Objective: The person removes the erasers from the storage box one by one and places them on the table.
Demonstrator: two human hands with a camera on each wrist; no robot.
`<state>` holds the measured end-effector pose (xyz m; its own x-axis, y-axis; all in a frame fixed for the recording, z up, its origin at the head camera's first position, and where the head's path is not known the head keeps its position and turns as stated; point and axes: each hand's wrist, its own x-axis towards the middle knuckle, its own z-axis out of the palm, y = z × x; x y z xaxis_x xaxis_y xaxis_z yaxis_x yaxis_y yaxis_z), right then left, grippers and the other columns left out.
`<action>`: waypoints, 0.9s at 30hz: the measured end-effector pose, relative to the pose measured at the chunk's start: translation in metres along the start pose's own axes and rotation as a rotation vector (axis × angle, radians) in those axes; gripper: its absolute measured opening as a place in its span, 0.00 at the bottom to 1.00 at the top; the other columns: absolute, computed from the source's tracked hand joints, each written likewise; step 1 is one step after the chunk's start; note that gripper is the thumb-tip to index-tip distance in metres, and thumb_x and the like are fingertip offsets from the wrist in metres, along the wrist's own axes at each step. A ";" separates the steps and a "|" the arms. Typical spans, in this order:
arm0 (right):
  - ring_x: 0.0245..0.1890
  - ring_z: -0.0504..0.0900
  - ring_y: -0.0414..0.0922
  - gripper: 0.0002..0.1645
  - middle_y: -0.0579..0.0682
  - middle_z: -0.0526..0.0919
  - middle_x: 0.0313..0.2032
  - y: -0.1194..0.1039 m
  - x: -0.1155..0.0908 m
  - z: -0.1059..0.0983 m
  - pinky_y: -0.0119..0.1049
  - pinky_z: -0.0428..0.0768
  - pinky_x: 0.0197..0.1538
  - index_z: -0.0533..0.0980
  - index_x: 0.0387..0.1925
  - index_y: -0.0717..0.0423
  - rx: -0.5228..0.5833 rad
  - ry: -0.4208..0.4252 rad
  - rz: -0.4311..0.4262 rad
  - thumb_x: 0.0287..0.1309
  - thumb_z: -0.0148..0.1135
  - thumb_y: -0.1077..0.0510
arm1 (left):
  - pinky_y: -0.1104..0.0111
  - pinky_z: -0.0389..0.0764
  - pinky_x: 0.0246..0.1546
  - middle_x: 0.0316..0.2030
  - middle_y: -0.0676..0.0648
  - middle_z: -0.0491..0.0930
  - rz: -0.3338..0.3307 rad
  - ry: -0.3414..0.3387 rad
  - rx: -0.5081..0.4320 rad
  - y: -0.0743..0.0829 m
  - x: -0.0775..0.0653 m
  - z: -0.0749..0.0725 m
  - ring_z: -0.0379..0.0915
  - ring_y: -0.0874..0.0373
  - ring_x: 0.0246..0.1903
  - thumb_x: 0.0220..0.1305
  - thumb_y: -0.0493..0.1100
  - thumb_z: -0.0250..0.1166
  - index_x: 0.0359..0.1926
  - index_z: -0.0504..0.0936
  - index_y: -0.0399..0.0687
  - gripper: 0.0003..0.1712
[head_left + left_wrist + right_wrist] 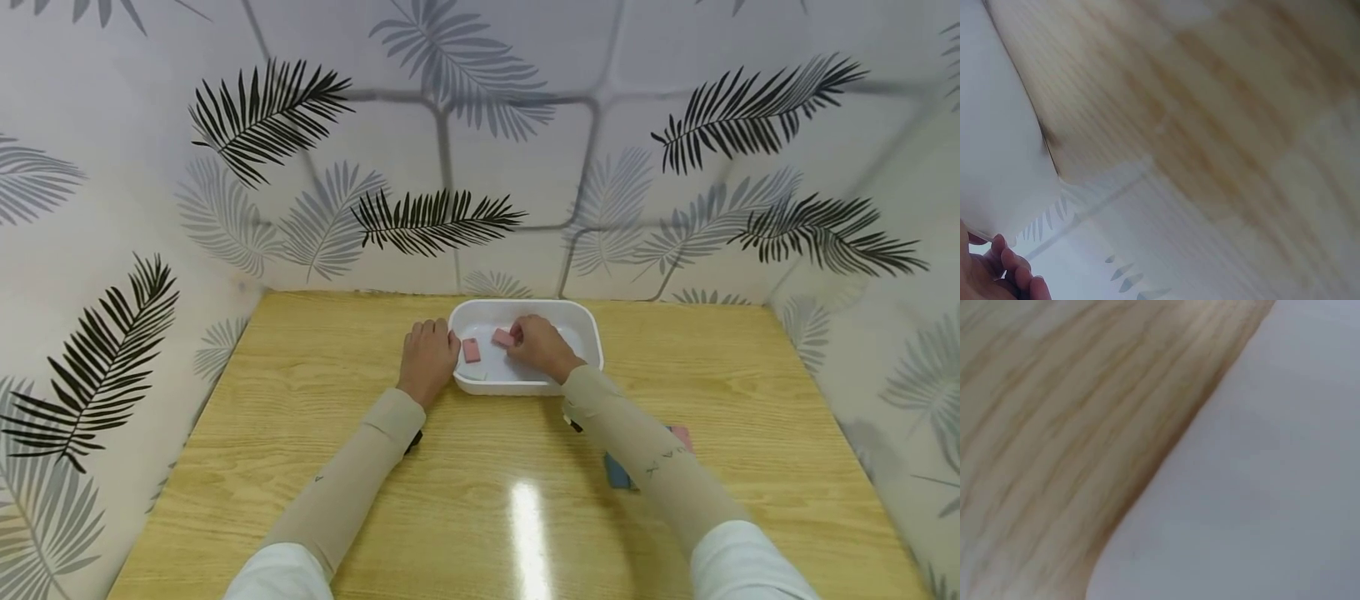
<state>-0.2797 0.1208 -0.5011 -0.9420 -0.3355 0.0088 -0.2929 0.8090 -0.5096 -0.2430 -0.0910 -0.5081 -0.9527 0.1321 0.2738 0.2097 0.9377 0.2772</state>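
A white plastic tub (525, 388) with rounded corners stands on the wooden table. My left hand (429, 360) holds its left rim, thumb at the edge. In the left wrist view, curled fingers (1016, 269) show beside the tub's outer wall (997, 125). Inside the tub, my right hand (542, 343) pinches a small pink rectangular block (503, 337) between thumb and fingers. A second pink block (471, 350) lies near the tub's left wall, with a flat whitish piece (472, 372) below it. The right wrist view shows only the tub's outer wall (1241, 475) and table, the hand being hidden.
Partly covered by my right forearm in the head view, a blue piece (617, 472) and a pink piece (682, 437) lie on the table (315, 500). A leaf-patterned wall (510, 250) rises right behind the tub and along both sides.
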 end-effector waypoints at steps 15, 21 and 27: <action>0.33 0.76 0.44 0.13 0.50 0.78 0.32 0.025 -0.062 -0.047 0.39 0.76 0.41 0.77 0.37 0.63 0.111 0.056 -0.171 0.47 0.66 0.61 | 0.58 0.68 0.34 0.31 0.41 0.73 0.014 0.027 -0.021 0.001 -0.002 0.004 0.66 0.47 0.34 0.69 0.46 0.46 0.37 0.72 0.37 0.16; 0.35 0.77 0.44 0.14 0.50 0.78 0.35 0.038 -0.090 -0.067 0.40 0.77 0.41 0.76 0.39 0.60 0.116 0.054 -0.150 0.50 0.65 0.60 | 0.58 0.68 0.34 0.31 0.42 0.73 0.018 -0.006 -0.027 0.001 -0.003 0.003 0.65 0.47 0.34 0.69 0.47 0.44 0.37 0.72 0.38 0.17; 0.37 0.78 0.45 0.14 0.50 0.78 0.37 0.051 -0.113 -0.088 0.43 0.77 0.43 0.75 0.41 0.59 0.135 0.071 -0.134 0.51 0.65 0.60 | 0.58 0.67 0.35 0.31 0.42 0.72 0.002 -0.006 -0.034 0.002 -0.002 -0.001 0.65 0.47 0.34 0.69 0.46 0.46 0.37 0.71 0.38 0.15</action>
<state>-0.2026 0.2428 -0.4522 -0.9066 -0.3970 0.1430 -0.3965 0.6856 -0.6105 -0.2405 -0.0895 -0.5071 -0.9534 0.1362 0.2691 0.2191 0.9259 0.3076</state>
